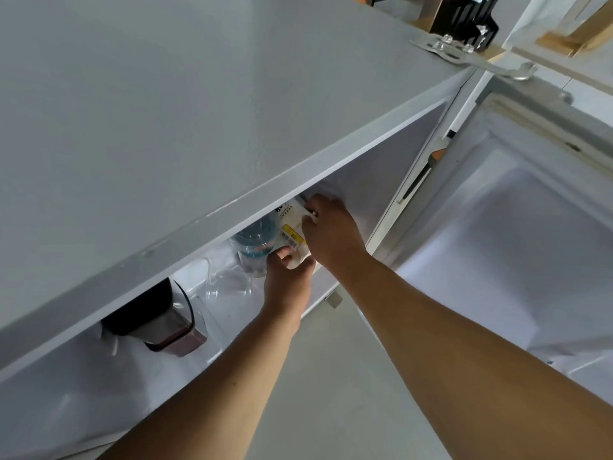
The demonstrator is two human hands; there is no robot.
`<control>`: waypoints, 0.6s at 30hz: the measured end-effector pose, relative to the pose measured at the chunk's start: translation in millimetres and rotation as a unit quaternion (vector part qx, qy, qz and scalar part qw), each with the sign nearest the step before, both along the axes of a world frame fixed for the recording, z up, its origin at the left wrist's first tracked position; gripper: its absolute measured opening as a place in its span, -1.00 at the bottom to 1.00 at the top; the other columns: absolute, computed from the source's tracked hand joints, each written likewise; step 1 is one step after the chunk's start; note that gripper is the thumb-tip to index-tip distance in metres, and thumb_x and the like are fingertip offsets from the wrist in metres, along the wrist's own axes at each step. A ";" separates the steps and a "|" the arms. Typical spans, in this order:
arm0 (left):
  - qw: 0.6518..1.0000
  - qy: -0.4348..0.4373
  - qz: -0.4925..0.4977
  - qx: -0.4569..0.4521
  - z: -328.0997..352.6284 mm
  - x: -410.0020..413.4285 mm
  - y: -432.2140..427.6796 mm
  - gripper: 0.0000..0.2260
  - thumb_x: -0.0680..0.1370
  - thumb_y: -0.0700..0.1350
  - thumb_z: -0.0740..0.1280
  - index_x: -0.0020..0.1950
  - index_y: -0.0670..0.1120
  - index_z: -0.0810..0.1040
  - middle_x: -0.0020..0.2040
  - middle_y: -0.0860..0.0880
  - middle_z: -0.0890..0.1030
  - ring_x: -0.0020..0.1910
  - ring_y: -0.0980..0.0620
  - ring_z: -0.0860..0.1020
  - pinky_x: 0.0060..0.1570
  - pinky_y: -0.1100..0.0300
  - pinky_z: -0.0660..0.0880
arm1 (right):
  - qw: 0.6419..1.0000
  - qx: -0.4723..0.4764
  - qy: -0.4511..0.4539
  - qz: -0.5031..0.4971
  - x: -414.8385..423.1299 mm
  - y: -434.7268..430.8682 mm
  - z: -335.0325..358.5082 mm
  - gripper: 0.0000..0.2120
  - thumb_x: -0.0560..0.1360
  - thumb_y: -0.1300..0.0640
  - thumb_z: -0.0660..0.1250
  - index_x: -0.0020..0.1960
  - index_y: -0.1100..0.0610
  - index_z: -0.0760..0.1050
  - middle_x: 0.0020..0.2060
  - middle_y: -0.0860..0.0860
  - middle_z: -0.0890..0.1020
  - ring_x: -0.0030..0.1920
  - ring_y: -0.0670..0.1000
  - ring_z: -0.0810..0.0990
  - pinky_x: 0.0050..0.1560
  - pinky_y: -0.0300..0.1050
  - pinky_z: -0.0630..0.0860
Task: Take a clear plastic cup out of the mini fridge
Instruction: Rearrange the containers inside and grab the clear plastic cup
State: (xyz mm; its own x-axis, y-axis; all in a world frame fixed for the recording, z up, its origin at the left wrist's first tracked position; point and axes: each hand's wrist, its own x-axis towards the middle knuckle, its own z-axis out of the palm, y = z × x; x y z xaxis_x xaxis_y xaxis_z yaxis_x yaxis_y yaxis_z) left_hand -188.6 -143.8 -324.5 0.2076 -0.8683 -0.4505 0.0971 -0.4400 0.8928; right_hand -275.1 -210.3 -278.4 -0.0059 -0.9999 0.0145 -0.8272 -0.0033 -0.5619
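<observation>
One clear plastic cup (229, 282) lies on its side in the mini fridge (374, 180), just left of the left hand (288, 283), the nearer one. Both hands hold a white carton (293, 232); the right hand (330, 232) grips its top. One bottle (257, 242) and one dark jug (156, 315) sit alongside.

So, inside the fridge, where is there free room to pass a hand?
Crowded at the right: the left hand and right hand meet on the white carton beside the blue bottle. The bare shelf floor between the dark container and the left hand is free, behind it the clear cup.
</observation>
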 end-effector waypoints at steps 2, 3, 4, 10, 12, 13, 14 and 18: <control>1.000 0.021 0.000 0.005 0.1 1.9 -1.3 -0.56 0.50 -0.18 0.43 0.36 -0.17 0.46 0.29 -0.18 0.63 0.29 -0.12 0.60 0.37 -0.18 0.49 | 1.000 0.000 -0.002 0.006 1.0 -2.1 1.1 -0.81 0.64 0.15 0.24 0.22 0.07 0.51 0.02 0.03 0.44 -0.16 0.04 0.49 -0.38 -0.34 0.27; 1.000 0.021 -0.009 0.015 2.1 3.6 0.0 -0.56 0.52 -0.21 0.42 0.38 -0.17 0.46 0.31 -0.18 0.62 0.29 -0.12 0.59 0.38 -0.15 0.49 | 1.000 0.004 -0.001 0.007 0.3 -1.6 1.8 -0.81 0.64 0.15 0.25 0.24 0.09 0.50 0.05 0.06 0.47 -0.13 0.05 0.49 -0.36 -0.34 0.27; 0.999 0.024 -0.020 0.027 3.9 6.4 1.9 -0.60 0.53 -0.24 0.39 0.36 -0.18 0.47 0.31 -0.19 0.62 0.26 -0.15 0.60 0.36 -0.10 0.50 | 1.000 0.009 0.005 0.007 -1.0 -0.1 2.2 -0.80 0.64 0.15 0.25 0.26 0.10 0.49 0.10 0.09 0.49 -0.10 0.06 0.51 -0.33 -0.30 0.30; 0.989 0.065 0.125 0.047 12.6 46.3 32.3 -0.80 0.65 -0.24 0.17 0.12 -0.08 0.57 -0.06 -0.06 0.71 -0.27 0.06 0.74 -0.37 0.27 0.61 | 0.978 -0.170 0.119 0.022 -0.3 27.8 16.5 -0.62 0.47 0.16 0.45 0.26 0.19 0.50 0.08 0.21 0.59 0.03 0.24 0.57 -0.11 -0.04 0.48; 0.978 0.081 0.192 0.028 17.8 54.8 36.6 -0.86 0.65 -0.16 0.20 0.10 -0.01 0.53 0.01 -0.08 0.66 -0.26 0.10 0.73 -0.36 0.27 0.61 | 0.975 -0.203 0.065 0.059 10.4 32.7 23.5 -0.55 0.44 0.09 0.50 0.28 0.19 0.52 0.12 0.20 0.62 0.07 0.25 0.58 -0.03 0.02 0.55; 0.972 0.091 0.218 0.014 21.9 57.2 35.7 -0.89 0.66 -0.12 0.21 0.10 -0.01 0.52 0.01 -0.09 0.65 -0.29 0.11 0.73 -0.36 0.27 0.61 | 0.980 -0.177 0.038 0.082 17.2 33.1 26.5 -0.49 0.43 0.02 0.52 0.31 0.17 0.51 0.17 0.18 0.62 0.12 0.24 0.58 0.05 0.06 0.57; 0.966 0.101 0.239 0.002 26.3 58.9 33.4 -0.89 0.67 -0.09 0.22 0.13 -0.02 0.51 0.00 -0.08 0.63 -0.30 0.10 0.72 -0.36 0.29 0.60 | 0.985 -0.136 0.029 0.105 24.7 32.4 28.6 -0.42 0.42 -0.06 0.53 0.35 0.14 0.50 0.21 0.16 0.61 0.16 0.22 0.57 0.11 0.06 0.57; 0.959 0.137 0.246 -0.017 41.3 64.9 19.1 -0.69 0.68 -0.02 0.23 0.32 -0.18 0.49 0.02 -0.15 0.67 -0.09 -0.06 0.72 -0.23 0.20 0.62 | 0.982 -0.023 0.062 0.179 49.8 22.2 28.9 -0.17 0.31 -0.28 0.54 0.47 0.04 0.41 0.31 0.06 0.56 0.28 0.14 0.53 0.25 0.04 0.54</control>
